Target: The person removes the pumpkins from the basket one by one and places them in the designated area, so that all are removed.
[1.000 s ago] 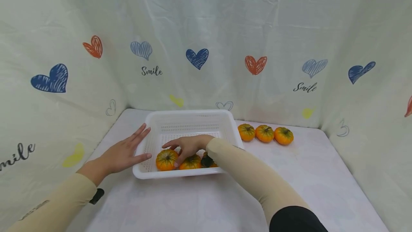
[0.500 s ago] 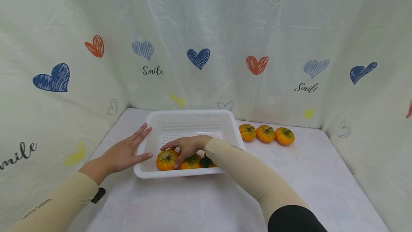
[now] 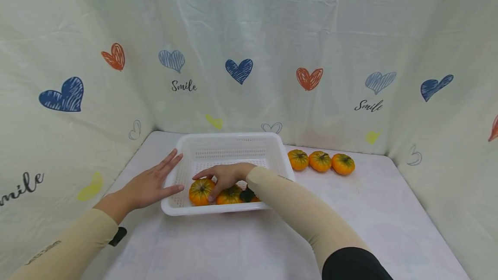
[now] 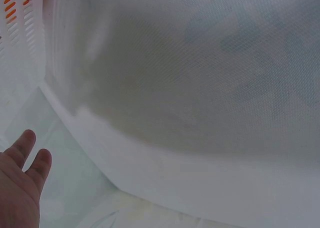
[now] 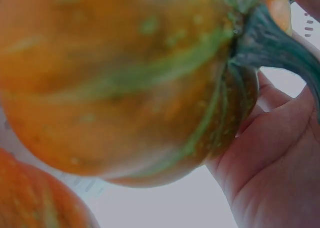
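Note:
A white perforated plastic basket (image 3: 233,139) stands on the table with a row of small orange-green pumpkins along its near side. My right hand (image 3: 227,175) reaches into it and grips the leftmost pumpkin (image 3: 201,192), thumb on its right side, fingers over its far side. Beside the thumb lies a second pumpkin (image 3: 230,195); a third is mostly hidden by my sleeve. In the right wrist view, a pumpkin (image 5: 125,97) with a thick green stem fills the front of the palm. My left hand (image 3: 149,185) rests at the basket's left rim, fingers spread and straight.
Three more small pumpkins stand in a row right of the basket: a near one (image 3: 298,160), a middle one (image 3: 320,161) and a far-right one (image 3: 343,164). A white cloth covers the table (image 3: 350,211). Heart-printed curtains (image 3: 272,25) enclose its back and sides.
My right hand's fingers have shifted slightly left around the leftmost pumpkin. The left hand, the basket and the row of pumpkins outside look the same.

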The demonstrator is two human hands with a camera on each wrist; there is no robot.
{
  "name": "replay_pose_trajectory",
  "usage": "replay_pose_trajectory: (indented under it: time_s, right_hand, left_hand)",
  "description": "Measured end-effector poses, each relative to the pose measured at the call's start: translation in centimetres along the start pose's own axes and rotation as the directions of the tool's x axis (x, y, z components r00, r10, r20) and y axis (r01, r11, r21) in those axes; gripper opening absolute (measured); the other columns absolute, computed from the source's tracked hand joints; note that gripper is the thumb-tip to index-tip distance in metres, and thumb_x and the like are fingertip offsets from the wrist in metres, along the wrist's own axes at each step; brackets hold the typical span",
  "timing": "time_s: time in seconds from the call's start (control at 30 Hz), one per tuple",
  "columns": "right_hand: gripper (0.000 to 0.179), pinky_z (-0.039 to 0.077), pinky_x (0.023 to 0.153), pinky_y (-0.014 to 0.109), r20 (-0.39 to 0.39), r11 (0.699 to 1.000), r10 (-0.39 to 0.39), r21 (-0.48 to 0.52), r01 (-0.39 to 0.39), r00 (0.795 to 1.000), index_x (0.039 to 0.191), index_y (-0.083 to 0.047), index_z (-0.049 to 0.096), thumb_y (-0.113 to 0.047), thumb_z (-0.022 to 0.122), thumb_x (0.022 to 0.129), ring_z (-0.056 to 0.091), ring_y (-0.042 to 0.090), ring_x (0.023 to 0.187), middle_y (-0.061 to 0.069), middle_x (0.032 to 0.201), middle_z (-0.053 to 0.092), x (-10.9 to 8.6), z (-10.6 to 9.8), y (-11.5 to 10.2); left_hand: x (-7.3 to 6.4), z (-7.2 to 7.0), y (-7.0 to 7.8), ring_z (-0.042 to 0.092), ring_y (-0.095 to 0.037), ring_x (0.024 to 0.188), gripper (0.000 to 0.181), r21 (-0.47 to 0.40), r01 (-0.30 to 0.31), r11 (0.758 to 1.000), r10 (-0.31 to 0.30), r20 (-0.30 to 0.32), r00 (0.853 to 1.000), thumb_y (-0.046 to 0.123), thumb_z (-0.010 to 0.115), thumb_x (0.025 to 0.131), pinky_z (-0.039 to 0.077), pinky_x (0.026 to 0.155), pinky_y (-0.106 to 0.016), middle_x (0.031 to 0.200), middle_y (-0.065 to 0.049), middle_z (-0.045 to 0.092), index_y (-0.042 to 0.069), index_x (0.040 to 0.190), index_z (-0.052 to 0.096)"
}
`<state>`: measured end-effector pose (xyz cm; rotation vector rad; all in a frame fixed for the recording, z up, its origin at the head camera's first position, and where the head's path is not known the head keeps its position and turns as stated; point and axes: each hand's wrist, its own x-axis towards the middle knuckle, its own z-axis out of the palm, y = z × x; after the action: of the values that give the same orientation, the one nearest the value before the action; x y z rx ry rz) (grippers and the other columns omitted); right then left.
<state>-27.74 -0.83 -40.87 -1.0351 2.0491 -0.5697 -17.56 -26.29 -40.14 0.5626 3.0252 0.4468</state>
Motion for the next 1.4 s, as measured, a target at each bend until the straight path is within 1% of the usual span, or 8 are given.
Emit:
replay_pose_trajectory:
  time_s: [0.17,0.4,0.63,0.77,1.07,1.17,1.33,1.4]
  right_hand:
    - [0.077,0.041,0.104,0.038,-0.016,1.000,-0.001,-0.004,0.000,1.000,0.150,-0.034,0.046,-0.036,0.082,0.082,0.048,0.011,0.117,-0.008,0.136,0.051,-0.1,-0.1,0.0]
    - [0.077,0.038,0.108,0.038,-0.033,1.000,-0.026,-0.003,0.026,0.999,0.152,-0.028,0.043,-0.031,0.080,0.085,0.046,0.013,0.127,-0.008,0.149,0.044,-0.3,-0.4,-0.2]
    - [0.078,0.040,0.106,0.038,-0.083,1.000,-0.018,-0.011,0.017,0.996,0.152,-0.030,0.043,-0.032,0.081,0.084,0.046,0.013,0.121,-0.008,0.143,0.048,-0.9,-0.9,-0.2]
    - [0.079,0.040,0.106,0.038,-0.119,1.000,-0.019,-0.008,0.018,0.993,0.153,-0.028,0.042,-0.032,0.081,0.084,0.045,0.014,0.122,-0.006,0.144,0.047,-1.4,-1.4,-0.1]
    - [0.079,0.043,0.104,0.035,-0.208,0.999,-0.024,0.033,0.031,0.978,0.153,-0.027,0.042,-0.031,0.081,0.085,0.045,0.016,0.125,-0.004,0.145,0.047,-2.4,-2.4,0.4]
    - [0.078,0.041,0.106,0.037,-0.238,0.998,-0.033,0.039,0.043,0.971,0.153,-0.026,0.041,-0.032,0.080,0.086,0.044,0.017,0.129,-0.006,0.149,0.045,-2.9,-2.7,0.6]
    - [0.079,0.040,0.108,0.041,-0.301,0.995,-0.045,0.070,0.069,0.952,0.155,-0.026,0.038,-0.032,0.079,0.087,0.042,0.020,0.135,-0.007,0.152,0.041,-4.7,-4.0,0.7]
    - [0.080,0.043,0.105,0.039,-0.320,0.992,-0.043,0.102,0.080,0.947,0.155,-0.024,0.036,-0.030,0.078,0.088,0.045,0.021,0.132,-0.005,0.152,0.042,-5.7,-4.6,0.8]
  left_hand:
    - [0.1,0.0,0.0,0.039,-0.048,0.136,0.091,0.003,0.000,1.000,0.000,0.001,1.000,0.062,0.054,0.094,0.039,0.101,-0.065,0.167,-0.011,0.005,0.014,0.161,0.016]
    - [0.1,0.1,-0.2,0.038,-0.048,0.136,0.091,-0.005,0.001,1.000,-0.001,0.006,1.000,0.063,0.053,0.094,0.038,0.101,-0.066,0.167,-0.010,0.003,0.016,0.161,0.014]
    - [0.1,0.2,-0.2,0.039,-0.048,0.136,0.090,-0.006,-0.008,1.000,0.008,-0.003,1.000,0.062,0.054,0.094,0.037,0.102,-0.066,0.167,-0.010,0.005,0.015,0.161,0.016]
    - [0.0,0.1,-0.1,0.038,-0.048,0.136,0.090,-0.004,-0.008,1.000,0.008,-0.003,1.000,0.061,0.055,0.094,0.037,0.102,-0.065,0.167,-0.010,0.005,0.014,0.161,0.018]
    - [0.1,0.2,-0.2,0.038,-0.048,0.136,0.090,-0.005,-0.008,1.000,0.008,-0.004,1.000,0.061,0.055,0.094,0.037,0.103,-0.066,0.167,-0.011,0.005,0.014,0.161,0.017]
    - [0.1,0.2,-0.2,0.037,-0.048,0.137,0.090,-0.010,-0.005,1.000,0.005,0.000,1.000,0.060,0.056,0.094,0.037,0.102,-0.066,0.167,-0.011,0.005,0.014,0.161,0.017]
    - [0.1,0.3,-0.2,0.034,-0.048,0.138,0.090,-0.016,-0.002,1.000,0.002,0.001,1.000,0.060,0.056,0.094,0.035,0.103,-0.067,0.167,-0.009,0.003,0.015,0.161,0.015]
    - [0.1,0.3,-0.3,0.034,-0.049,0.138,0.090,-0.014,-0.008,1.000,0.007,-0.008,1.000,0.060,0.056,0.094,0.035,0.103,-0.067,0.167,-0.009,0.003,0.015,0.161,0.015]
